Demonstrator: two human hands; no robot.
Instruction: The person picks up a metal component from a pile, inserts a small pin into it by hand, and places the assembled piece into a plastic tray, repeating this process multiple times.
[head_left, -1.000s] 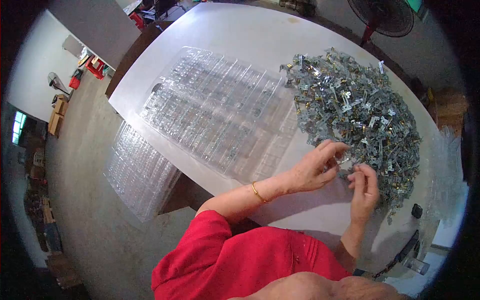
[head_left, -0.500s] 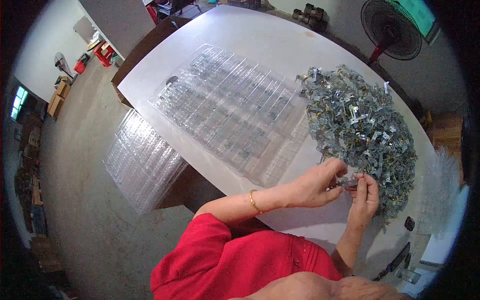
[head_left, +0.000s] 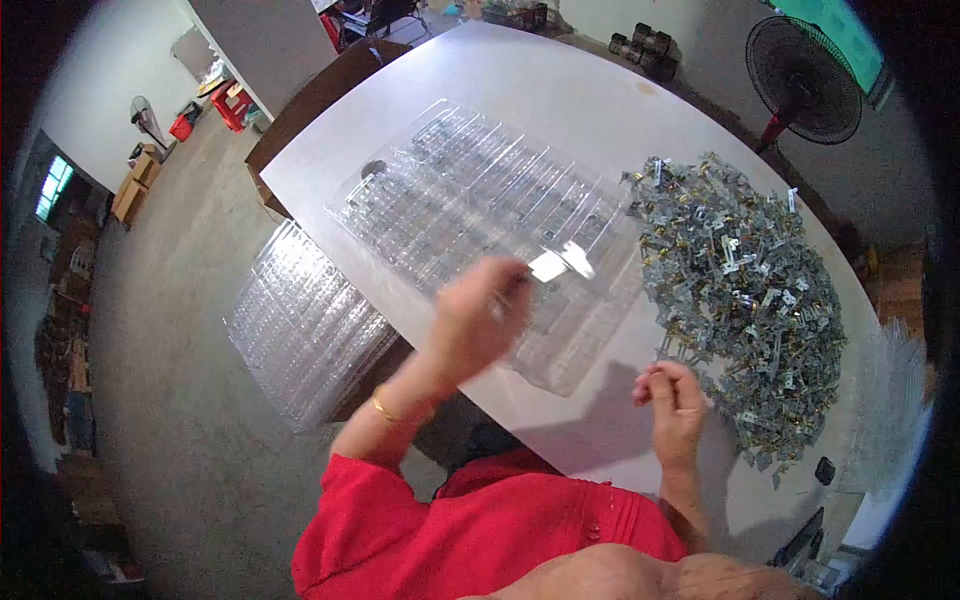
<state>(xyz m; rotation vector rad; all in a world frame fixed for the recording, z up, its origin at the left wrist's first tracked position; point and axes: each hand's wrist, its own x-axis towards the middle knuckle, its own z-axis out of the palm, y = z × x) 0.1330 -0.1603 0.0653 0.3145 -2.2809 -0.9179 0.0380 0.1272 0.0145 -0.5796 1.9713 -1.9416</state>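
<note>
My left hand (head_left: 482,312), with a gold bracelet on the wrist, is over the near edge of a clear plastic tray (head_left: 572,372). Its fingers pinch a shiny flat metal piece (head_left: 548,265), smeared by motion and glare. Small parts lie in rows in the tray's compartments. Closer to the heap, my right hand (head_left: 677,412) has its fingers curled together above the table; whether anything is between them cannot be made out. Beside it rises a large heap of small metal parts (head_left: 745,290), grey with some brass-coloured bits.
The white table (head_left: 560,75) bears the tray and heap. A stack of clear trays (head_left: 300,330) stands lower, off the table's left side. Clear plastic pieces (head_left: 885,400) and a small black object (head_left: 825,470) are at the right. A fan (head_left: 803,80) stands behind the table.
My left hand has moved left from beside my right hand to over the tray, carrying the metal piece. My right hand has shifted slightly left and down. The camera view has shifted a little.
</note>
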